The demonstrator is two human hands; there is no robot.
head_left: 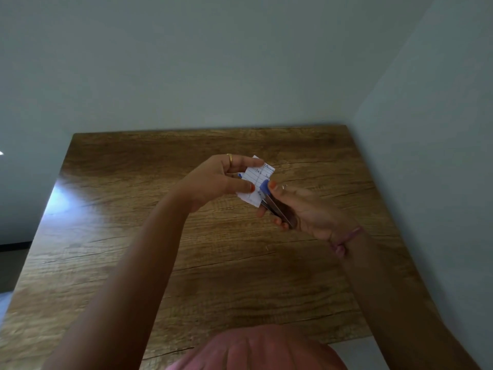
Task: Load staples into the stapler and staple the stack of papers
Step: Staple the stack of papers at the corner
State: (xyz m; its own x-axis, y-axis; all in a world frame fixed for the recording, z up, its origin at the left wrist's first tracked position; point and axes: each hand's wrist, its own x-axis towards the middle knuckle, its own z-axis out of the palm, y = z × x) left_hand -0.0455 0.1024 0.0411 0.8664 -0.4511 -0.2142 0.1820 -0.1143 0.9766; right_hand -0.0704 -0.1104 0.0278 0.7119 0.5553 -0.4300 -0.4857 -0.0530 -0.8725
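A small stack of lined white papers with handwriting is held up above the table by my left hand, thumb and fingers pinching its left side. My right hand grips a small stapler with a blue tip and a metal body. The stapler's blue nose sits over the lower right part of the papers, with my right thumb pressing on top of it. Both hands hover over the middle of the table.
A brown wooden table fills the lower view, pushed into a corner of grey walls at the back and right. Pink clothing shows at the bottom edge.
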